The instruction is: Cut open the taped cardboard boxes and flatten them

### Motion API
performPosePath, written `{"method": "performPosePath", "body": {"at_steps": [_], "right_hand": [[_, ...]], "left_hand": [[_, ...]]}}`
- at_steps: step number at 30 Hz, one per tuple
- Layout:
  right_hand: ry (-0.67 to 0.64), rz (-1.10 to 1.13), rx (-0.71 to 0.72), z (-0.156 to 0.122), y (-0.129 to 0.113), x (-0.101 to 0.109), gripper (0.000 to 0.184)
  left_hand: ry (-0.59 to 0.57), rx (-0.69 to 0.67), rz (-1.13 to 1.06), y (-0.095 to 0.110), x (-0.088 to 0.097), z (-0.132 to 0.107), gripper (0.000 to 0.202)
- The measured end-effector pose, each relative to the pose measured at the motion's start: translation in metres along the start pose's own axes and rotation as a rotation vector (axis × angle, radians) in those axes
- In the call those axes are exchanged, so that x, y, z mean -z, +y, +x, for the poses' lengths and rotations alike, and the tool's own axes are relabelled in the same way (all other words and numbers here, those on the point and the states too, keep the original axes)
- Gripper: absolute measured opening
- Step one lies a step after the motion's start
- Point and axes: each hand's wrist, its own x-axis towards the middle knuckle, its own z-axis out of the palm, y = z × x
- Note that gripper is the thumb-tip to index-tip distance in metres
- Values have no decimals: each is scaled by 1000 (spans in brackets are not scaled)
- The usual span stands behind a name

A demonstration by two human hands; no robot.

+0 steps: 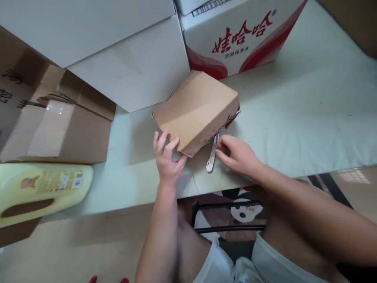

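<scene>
Cardboard box: mid-tabletop, slightly tilted, near corner toward the person, right by the white boxes.
Left hand: clamped on the box's near left corner, fingers over top, thumb at side.
Right hand: fingers curled, thumb tip at the knife; can't tell if pinched together on it.
Utility knife: one end by the box's lower edge; blade unclear.
Box progress: looks partway cut or torn; lower right edge ragged, bit of flap jutting. Upper face whole. Underside hidden, so remaining work can't be told.
Surface: pale green cloth cover.
Behind: plain white box, red-lettered carton.
Left side: brown carton, yellow-green jug lying flat.
Below: panda-print item, light floor.
</scene>
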Motion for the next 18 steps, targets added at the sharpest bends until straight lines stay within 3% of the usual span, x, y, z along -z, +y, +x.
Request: {"method": "performPosePath", "body": {"at_steps": [5,11,15,18], "right_hand": [[-244,-305,0,-2,-8,6,29],[-227,-440,-129,-12,-1,15,28],[-152,-186,-220,-20,5,25,42],[-109,184,-188,-27,0,35,35]], "left_hand": [[140,121,-118,-2,0,2,42],[369,130,-132,11,-5,10,40],[414,97,-129,18,-9,14,46],[405,82,-126,22,-14,15,48]]}}
